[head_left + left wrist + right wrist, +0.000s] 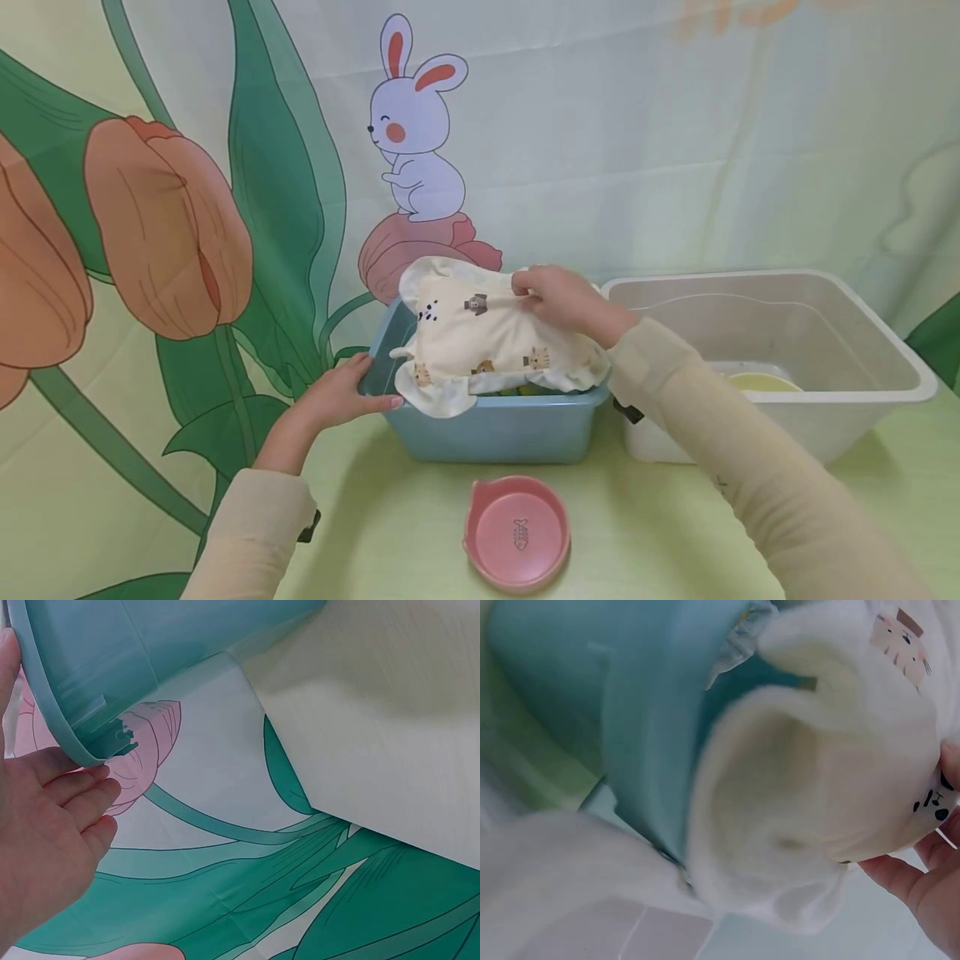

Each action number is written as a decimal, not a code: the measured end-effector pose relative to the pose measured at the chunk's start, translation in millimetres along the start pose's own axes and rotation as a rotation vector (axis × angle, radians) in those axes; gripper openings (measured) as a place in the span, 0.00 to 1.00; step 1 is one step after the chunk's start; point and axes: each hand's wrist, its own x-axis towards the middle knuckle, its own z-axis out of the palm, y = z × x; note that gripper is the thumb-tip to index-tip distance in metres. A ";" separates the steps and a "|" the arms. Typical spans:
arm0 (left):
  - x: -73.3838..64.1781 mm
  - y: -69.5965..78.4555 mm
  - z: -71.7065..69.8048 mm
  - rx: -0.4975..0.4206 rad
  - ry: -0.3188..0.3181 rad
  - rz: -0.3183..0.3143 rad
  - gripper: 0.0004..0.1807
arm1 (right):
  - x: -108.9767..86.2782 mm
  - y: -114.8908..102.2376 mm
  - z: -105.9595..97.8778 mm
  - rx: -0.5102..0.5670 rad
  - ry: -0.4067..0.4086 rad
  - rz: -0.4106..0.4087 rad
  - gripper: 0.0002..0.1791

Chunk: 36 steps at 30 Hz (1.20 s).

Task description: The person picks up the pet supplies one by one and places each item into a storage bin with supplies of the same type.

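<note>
A cream ruffled pillow (465, 337) printed with animal faces lies across the top of a blue plastic bin (495, 433), its ruffle hanging over the front rim. At its upper right, my right hand (562, 302) pinches the fabric between thumb and fingers; the right wrist view also shows the pillow (870, 772) in these fingers. My left hand (330, 404) grips the bin's left rim, with the thumb toward the front corner. Up close in the left wrist view, its fingers curl at the rim's corner. Most of the bin's contents are hidden under the pillow.
A larger off-white bin (825, 398) stands to the right, with a yellow round item (765, 382) inside. In front of the blue bin sits a pink cat-shaped bowl (517, 533) with a fishbone mark. A printed cloth backdrop (675, 167) hangs behind the table.
</note>
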 end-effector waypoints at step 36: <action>1.6 -2.8 1.9 -0.013 -0.002 -0.013 0.57 | -2.9 4.6 48.5 -0.018 0.091 -0.003 0.02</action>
